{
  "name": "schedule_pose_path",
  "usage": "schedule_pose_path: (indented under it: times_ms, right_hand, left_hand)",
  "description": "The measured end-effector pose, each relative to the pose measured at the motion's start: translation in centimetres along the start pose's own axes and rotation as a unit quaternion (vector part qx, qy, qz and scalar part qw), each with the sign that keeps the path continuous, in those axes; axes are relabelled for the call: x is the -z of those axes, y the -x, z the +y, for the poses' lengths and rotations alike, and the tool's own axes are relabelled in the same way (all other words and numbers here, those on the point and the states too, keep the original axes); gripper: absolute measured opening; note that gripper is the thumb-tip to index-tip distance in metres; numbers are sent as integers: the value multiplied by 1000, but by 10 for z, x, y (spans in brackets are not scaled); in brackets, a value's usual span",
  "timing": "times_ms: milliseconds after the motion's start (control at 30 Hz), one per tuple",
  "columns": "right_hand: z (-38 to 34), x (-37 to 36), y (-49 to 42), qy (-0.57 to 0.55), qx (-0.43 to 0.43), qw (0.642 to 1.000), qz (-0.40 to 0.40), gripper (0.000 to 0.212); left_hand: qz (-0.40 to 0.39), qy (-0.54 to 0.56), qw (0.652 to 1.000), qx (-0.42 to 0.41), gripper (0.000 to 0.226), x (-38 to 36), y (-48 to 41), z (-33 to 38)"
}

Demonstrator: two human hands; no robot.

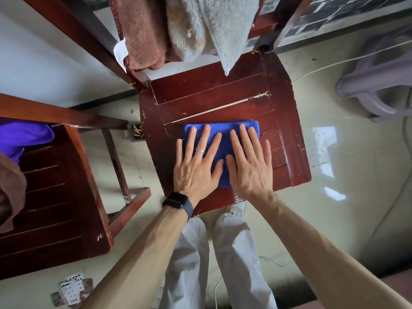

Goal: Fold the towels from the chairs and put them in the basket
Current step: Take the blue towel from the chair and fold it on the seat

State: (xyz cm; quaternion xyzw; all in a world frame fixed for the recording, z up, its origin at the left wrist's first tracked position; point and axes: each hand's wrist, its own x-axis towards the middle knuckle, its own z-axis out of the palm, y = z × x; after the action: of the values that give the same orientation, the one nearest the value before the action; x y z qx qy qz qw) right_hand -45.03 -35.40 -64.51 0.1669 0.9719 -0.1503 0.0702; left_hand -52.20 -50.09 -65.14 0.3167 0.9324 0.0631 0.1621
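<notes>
Both hands lie flat, fingers spread, on the folded blue towel. The left hand and right hand press side by side, gripping nothing. The towel rests on the chair seat.

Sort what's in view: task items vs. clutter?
Task items:
- blue towel, folded on the chair seat, pressed flat by left hand and right hand
- brown towel and pale towels over the chair back
- purple towel on the left chair

Lying about:
- playing cards on the floor
- lilac plastic stool
- white cable

No basket in view.
</notes>
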Motion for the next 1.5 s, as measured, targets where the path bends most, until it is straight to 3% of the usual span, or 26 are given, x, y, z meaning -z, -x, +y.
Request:
schedule_pose_path:
  times_ms: [133, 267, 400, 500, 600, 700, 800, 933, 1100, 1200, 1267, 1433, 1500]
  right_hand:
    - [25, -9, -16, 41, 16, 998, -41, 72]
    - [32, -13, -12, 45, -37, 997, -50, 85]
    - [22, -5, -8, 28, -115, 993, -28, 75]
    - [19, 10, -1, -70, -223, 972, 38, 57]
    - [20, 26, -7, -232, -286, 930, 3, 38]
    - [18, 39, -25, -338, -380, 855, -99, 33]
    - [22, 43, -36, -394, -415, 807, -149, 18]
    - [28, 55, -36, -440, -404, 780, -187, 29]
    - [37, 67, -19, -494, -384, 759, -177, 28]
    - [43, 88, -6, -564, -361, 718, -189, 39]
    - [48, 113, 3, -618, -331, 675, -230, 34]
    - [56, 193, 33, -699, -299, 601, -246, 50]
    - [56, 235, 49, -713, -299, 595, -220, 53]
  left_hand:
    - [-1, -20, 1000, -13, 74, -10, -2, -18]
    - [-5, -22, 1000, 3, 81, -13, -3, -19]
    - [-4, -14, 998, 56, 80, -8, 1, -19]
    - [51, 55, 987, 145, 71, 2, 5, -19]
    - [99, 225, 936, 251, 58, 17, 1, -14]
    - [36, 346, 853, 388, 42, 34, -12, -9]
    - [-34, 412, 789, 454, 26, 43, -21, -15]
    - [-83, 500, 734, 452, 7, 56, -28, -25]
    - [-93, 551, 718, 414, 30, 70, -22, -27]
    - [-104, 605, 687, 389, 31, 88, -12, -20]
    - [-127, 638, 674, 349, 27, 113, -7, -13]
    - [-175, 667, 669, 278, 27, 190, 3, 15]
    - [-188, 668, 675, 250, 27, 226, 9, 33]
